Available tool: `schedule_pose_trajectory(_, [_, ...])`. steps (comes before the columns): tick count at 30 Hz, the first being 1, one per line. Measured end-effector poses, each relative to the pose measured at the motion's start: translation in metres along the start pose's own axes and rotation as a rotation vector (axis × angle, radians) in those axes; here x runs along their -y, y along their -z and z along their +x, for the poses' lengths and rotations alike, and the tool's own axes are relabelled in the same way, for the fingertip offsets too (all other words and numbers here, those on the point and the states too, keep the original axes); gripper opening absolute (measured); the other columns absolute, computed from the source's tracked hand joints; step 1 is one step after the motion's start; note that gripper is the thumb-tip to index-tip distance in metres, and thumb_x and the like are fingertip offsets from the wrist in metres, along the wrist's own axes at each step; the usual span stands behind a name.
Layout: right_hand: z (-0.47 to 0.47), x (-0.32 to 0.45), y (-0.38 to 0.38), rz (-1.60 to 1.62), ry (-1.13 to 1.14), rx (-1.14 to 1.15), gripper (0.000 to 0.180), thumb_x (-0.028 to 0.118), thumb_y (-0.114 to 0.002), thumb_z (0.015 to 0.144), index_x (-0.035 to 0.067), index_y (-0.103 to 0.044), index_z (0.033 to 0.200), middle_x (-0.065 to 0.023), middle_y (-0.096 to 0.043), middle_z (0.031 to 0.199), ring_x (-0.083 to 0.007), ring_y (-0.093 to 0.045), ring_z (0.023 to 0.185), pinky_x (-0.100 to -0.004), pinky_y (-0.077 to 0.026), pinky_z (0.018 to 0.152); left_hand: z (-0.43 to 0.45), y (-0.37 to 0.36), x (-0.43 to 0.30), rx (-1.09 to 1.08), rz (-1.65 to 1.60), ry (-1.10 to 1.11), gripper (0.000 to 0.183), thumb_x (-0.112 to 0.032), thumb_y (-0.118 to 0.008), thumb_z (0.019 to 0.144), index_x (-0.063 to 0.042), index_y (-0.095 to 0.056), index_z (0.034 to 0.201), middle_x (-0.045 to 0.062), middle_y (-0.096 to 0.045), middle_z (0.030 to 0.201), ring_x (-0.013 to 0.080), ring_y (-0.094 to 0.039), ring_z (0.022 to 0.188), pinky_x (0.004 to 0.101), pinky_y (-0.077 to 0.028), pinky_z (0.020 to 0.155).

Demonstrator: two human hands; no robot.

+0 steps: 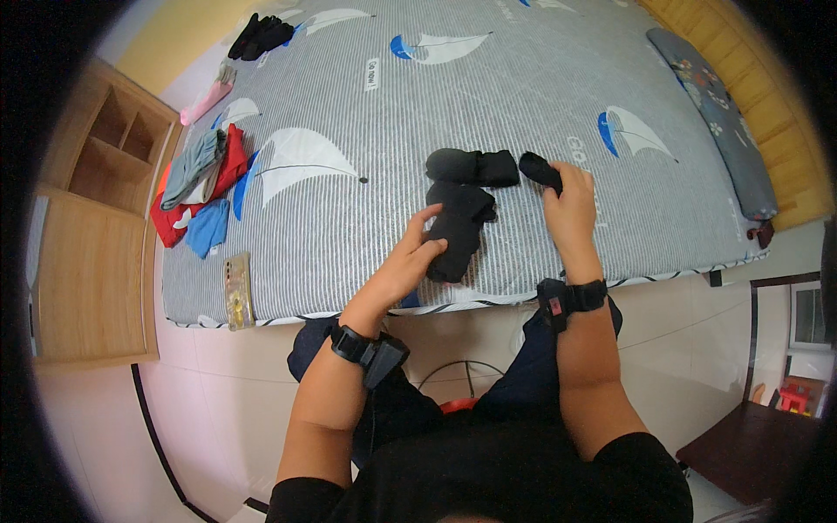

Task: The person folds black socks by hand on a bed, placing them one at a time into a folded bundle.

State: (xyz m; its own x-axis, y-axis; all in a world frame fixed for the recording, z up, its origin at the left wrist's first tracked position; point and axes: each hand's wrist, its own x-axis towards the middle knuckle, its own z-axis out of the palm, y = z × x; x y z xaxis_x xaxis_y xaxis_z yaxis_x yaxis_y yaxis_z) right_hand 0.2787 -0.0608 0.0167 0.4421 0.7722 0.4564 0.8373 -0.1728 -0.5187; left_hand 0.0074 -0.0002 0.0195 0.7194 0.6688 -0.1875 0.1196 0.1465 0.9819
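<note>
On the striped bed in front of me lie black socks, or similar black knit pieces. One black sock (458, 232) lies lengthwise towards me with a bunched end. My left hand (418, 248) is at its left edge, thumb and forefinger apart and resting on or just over the fabric. Beyond it a folded black sock (474, 167) lies crosswise. To its right, my right hand (571, 202) holds a smaller black folded piece (540, 171) between thumb and fingers, at or just above the sheet. Both wrists wear black strapped devices.
A grey striped sheet (366, 248) with sailboat prints covers the bed. Folded clothes (199, 183), a pink-and-grey sock (209, 95) and more black socks (261, 36) lie along the left side. A phone (238, 291) rests at the front edge. A patterned pillow (719, 118) lies far right.
</note>
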Motion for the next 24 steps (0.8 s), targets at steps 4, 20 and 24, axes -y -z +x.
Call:
schedule_pose_trajectory(4, [-0.009,0.046,0.013,0.532,0.246,0.037,0.036,-0.011,-0.056,0.068,0.004,-0.059,0.102,-0.0131,-0.06,0.114,-0.0326,-0.051,0.12,-0.0407,-0.042,0.101,-0.005,-0.005,-0.015,0.027,-0.137,0.142,0.051,-0.013,-0.045,0.095,-0.009,-0.032,0.144,0.012,-0.054,0.11,0.0193,-0.06,0.086,0.0318,-0.055,0.061])
schedule_pose_trajectory(20, [-0.036,0.087,-0.004,0.577,0.566,0.324,0.032,-0.011,-0.057,0.068,0.005,-0.064,0.095,-0.0117,-0.056,0.121,-0.0359,-0.048,0.125,-0.0458,-0.041,0.104,-0.004,-0.005,-0.009,-0.079,-0.46,0.088,0.056,-0.035,-0.05,0.098,-0.003,-0.035,0.142,0.013,-0.052,0.124,0.0193,-0.056,0.111,0.0306,-0.048,0.092])
schedule_pose_trajectory(24, [-0.034,0.075,-0.004,0.675,0.556,0.354,0.031,-0.004,-0.057,0.074,0.005,-0.065,0.102,-0.0117,-0.056,0.125,-0.0342,-0.049,0.125,-0.0433,-0.04,0.103,-0.003,-0.005,-0.014,-0.133,-0.24,0.01,0.072,-0.024,-0.066,0.09,-0.001,-0.028,0.146,0.015,-0.051,0.126,0.0201,-0.055,0.112,0.032,-0.046,0.095])
